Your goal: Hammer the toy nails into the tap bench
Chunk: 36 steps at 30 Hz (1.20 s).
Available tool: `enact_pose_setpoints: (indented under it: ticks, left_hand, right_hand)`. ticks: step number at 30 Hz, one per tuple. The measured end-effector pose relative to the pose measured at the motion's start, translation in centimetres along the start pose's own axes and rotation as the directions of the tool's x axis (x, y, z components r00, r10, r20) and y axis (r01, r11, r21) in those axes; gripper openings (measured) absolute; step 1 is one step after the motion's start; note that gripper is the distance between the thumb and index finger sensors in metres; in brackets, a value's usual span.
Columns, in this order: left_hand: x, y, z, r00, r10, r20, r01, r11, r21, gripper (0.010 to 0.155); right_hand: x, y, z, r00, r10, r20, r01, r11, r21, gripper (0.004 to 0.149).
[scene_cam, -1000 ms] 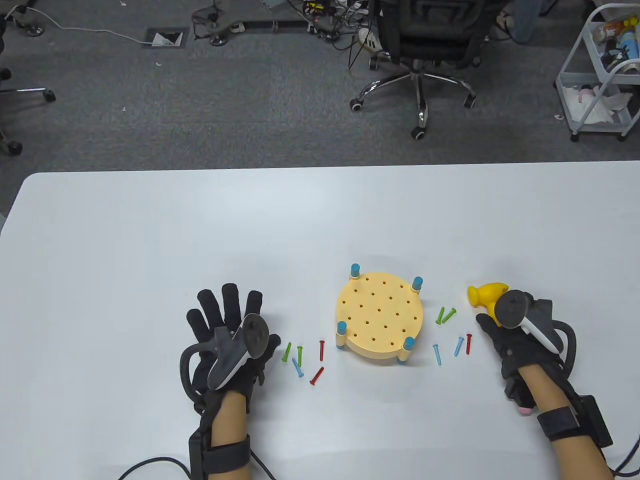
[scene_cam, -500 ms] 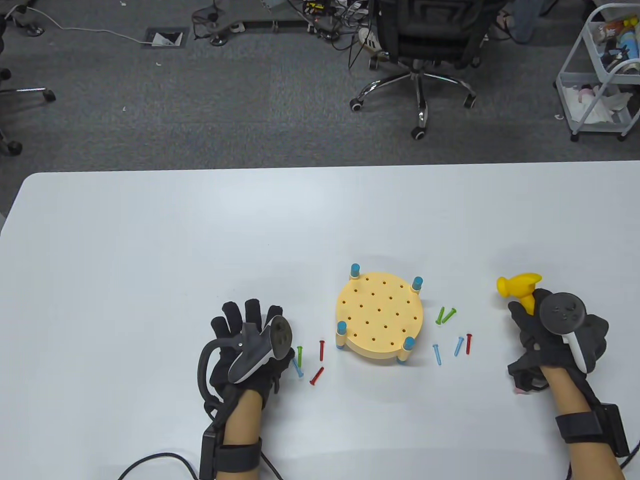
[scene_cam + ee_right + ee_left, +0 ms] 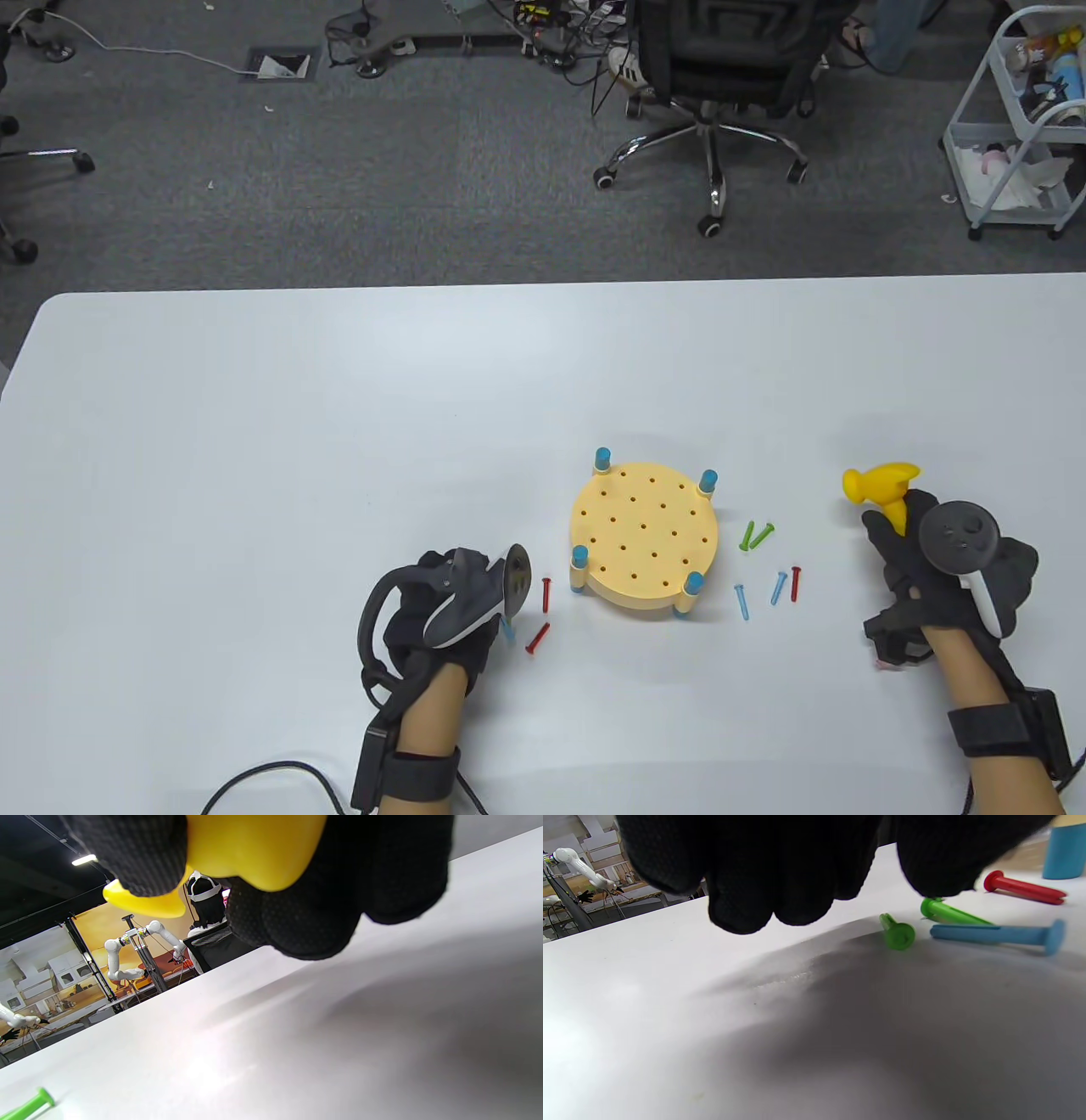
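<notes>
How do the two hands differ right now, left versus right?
The right hand grips the yellow toy hammer with its head raised off the table, while the left hand holds nothing. The left hand hangs over loose nails on the table, its curled fingers just above a green nail; the right hand has no nails under it, off to the right of the tap bench. Both wear black gloves with trackers.

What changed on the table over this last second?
The left hand slid right and curled down over the green nails, holding none yet. The right hand lifted the yellow hammer and carried it right. The tap bench and the other nails stayed put.
</notes>
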<state>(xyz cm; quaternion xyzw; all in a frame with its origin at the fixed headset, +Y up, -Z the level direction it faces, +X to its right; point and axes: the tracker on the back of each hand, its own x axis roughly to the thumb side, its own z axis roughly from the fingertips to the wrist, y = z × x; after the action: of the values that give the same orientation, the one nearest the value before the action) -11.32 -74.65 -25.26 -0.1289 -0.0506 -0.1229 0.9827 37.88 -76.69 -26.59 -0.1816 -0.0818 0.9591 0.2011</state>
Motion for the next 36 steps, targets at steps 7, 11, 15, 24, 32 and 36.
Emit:
enact_pose_setpoints:
  ticks: [7,11,15,24,32,36]
  left_hand:
    - [0.2,-1.2,-1.0,1.0,0.018,-0.015,-0.019,0.998,-0.066,0.055]
    - [0.5,-1.2,-1.4,1.0,-0.006,-0.027,0.005,0.999,-0.033,0.049]
    - [1.3,-1.1,-1.4,0.996,-0.083,-0.032,0.083,0.997,0.008,0.047]
    - [1.0,-1.5,-1.7,0.996,-0.093,-0.012,0.093,0.996,-0.015,0.048]
    - [-2.1,0.5,-0.6,0.992,0.113,-0.064,-0.104,0.986,0.127,0.046]
    - [-3.7,2.2,1.2,0.946,0.324,-0.013,-0.311,0.916,0.256,0.044]
  right_hand:
    - [0.2,0.2,0.1,1.0,0.024,0.009,-0.024,1.0,0.006,0.058]
    - [0.2,0.2,0.2,1.0,0.027,0.011,-0.027,1.0,0.004,0.058]
    - [0.3,0.3,0.2,0.999,0.039,0.013,-0.039,0.999,0.005,0.058]
    - [0.4,0.4,0.4,0.999,0.046,0.021,-0.047,0.999,0.007,0.058]
    - [0.3,0.2,0.4,0.999,0.032,0.019,-0.032,0.999,0.009,0.058]
    - [0.4,0.3,0.4,0.999,0.032,0.026,-0.032,0.999,0.01,0.058]
